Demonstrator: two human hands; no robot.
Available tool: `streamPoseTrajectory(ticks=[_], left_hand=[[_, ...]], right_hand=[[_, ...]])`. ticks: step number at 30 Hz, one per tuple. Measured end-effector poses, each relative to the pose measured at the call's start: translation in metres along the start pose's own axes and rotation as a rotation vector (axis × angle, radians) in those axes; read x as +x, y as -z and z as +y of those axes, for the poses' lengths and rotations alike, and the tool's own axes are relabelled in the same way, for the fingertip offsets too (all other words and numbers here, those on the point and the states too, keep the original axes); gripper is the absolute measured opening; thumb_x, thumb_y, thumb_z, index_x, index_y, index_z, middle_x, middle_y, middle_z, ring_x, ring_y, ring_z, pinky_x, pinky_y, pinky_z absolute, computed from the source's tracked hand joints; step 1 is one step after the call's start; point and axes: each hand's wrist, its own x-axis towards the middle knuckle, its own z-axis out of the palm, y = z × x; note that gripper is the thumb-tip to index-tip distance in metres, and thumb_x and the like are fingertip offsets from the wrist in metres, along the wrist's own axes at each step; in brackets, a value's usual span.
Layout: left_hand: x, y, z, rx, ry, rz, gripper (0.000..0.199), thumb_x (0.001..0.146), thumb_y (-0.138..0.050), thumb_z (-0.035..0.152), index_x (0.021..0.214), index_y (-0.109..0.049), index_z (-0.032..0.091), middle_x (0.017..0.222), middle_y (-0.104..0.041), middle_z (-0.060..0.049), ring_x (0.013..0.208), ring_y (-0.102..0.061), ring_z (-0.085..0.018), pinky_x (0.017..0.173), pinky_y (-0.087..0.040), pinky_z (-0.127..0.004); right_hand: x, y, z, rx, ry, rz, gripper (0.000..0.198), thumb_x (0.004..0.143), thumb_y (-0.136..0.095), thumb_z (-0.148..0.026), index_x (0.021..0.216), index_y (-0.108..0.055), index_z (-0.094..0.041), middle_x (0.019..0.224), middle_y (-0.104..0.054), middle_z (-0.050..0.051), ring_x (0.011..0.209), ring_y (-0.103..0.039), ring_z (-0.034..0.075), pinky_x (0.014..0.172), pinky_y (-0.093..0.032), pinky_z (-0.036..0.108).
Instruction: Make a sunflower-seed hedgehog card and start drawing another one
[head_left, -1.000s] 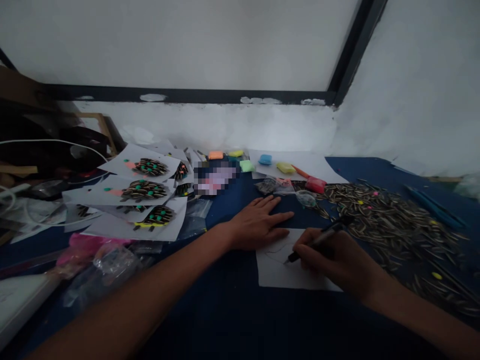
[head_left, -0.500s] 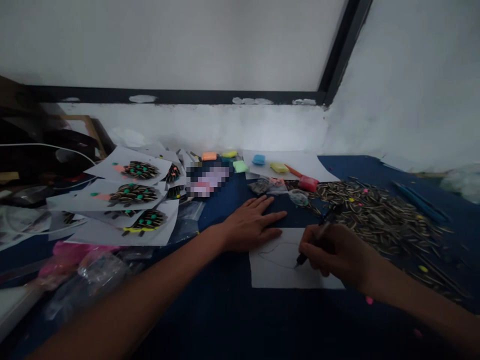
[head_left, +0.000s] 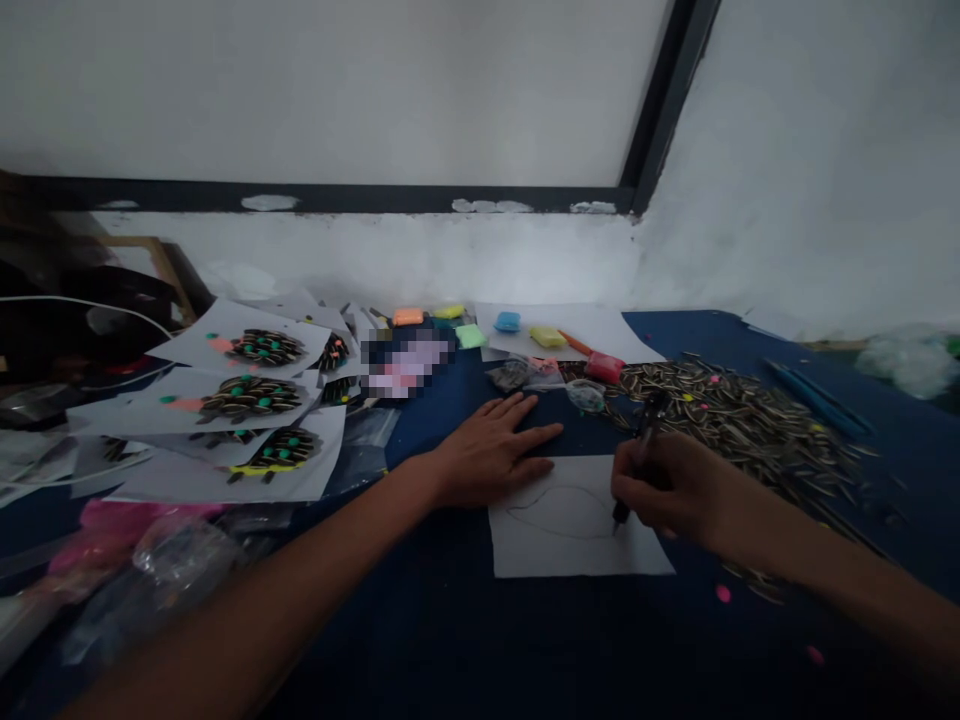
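Observation:
A white sheet of paper (head_left: pixel 555 555) lies on the dark blue tabletop, bearing a thin curved outline with a pointed left end. My left hand (head_left: pixel 491 450) rests flat with fingers spread, its edge at the sheet's upper left corner. Closed around a black pen (head_left: pixel 621 512) is my right hand (head_left: pixel 667 485), over the right part of the paper. The pen's tip meets the sheet at the lower right of the outline. Part of the drawing near the right fingers is hidden. Just beyond this hand spreads a heap of striped sunflower seeds (head_left: pixel 750 420).
At left, paper sheets (head_left: pixel 180 410) carry seed-covered, hedgehog-like figures with green dots. Clear plastic bags (head_left: pixel 187 550) lie before them. Coloured clay packets, including a blue one (head_left: pixel 508 321) and a red one (head_left: pixel 604 367), sit at the back. A blue tool (head_left: pixel 817 395) lies beyond the seeds.
The pen in my right hand has moved right along the paper, and the outline's lower line is longer. My left hand stays flat. The whole view has shifted slightly.

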Motion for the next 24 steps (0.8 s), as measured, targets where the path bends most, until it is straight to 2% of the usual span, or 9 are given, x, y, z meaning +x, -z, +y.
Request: streamPoseTrajectory(ticks=[7, 19, 24], left_hand=[[0.000, 0.000, 0.000, -0.002, 0.002, -0.003, 0.054, 0.095, -0.028, 0.055, 0.144, -0.030, 0.034, 0.156, -0.013, -0.005, 0.143, -0.010, -0.028, 0.114, -0.014, -0.048], [0.000, 0.000, 0.000, -0.001, 0.001, -0.007, 0.054, 0.095, -0.028, 0.056, 0.145, -0.029, 0.034, 0.156, -0.012, -0.006, 0.144, -0.009, -0.027, 0.114, -0.014, -0.047], [0.000, 0.001, 0.001, 0.004, 0.010, -0.010, 0.054, 0.095, -0.029, 0.054, 0.145, -0.029, 0.033, 0.156, -0.013, -0.006, 0.143, -0.009, -0.028, 0.114, -0.015, -0.048]], right_hand=[[0.000, 0.003, 0.003, -0.082, -0.014, -0.021, 0.029, 0.082, -0.048, -0.036, 0.058, -0.051, -0.019, 0.046, -0.044, -0.003, 0.042, -0.041, 0.011, 0.042, -0.028, 0.025], [0.004, 0.005, 0.010, -0.031, 0.009, 0.042, 0.020, 0.078, -0.052, -0.029, 0.060, -0.052, -0.020, 0.047, -0.046, -0.004, 0.042, -0.042, 0.010, 0.042, -0.029, 0.024], [0.006, 0.003, 0.014, -0.024, 0.058, 0.107, 0.025, 0.081, -0.050, -0.032, 0.060, -0.051, -0.020, 0.048, -0.046, -0.003, 0.042, -0.041, 0.010, 0.042, -0.028, 0.025]])
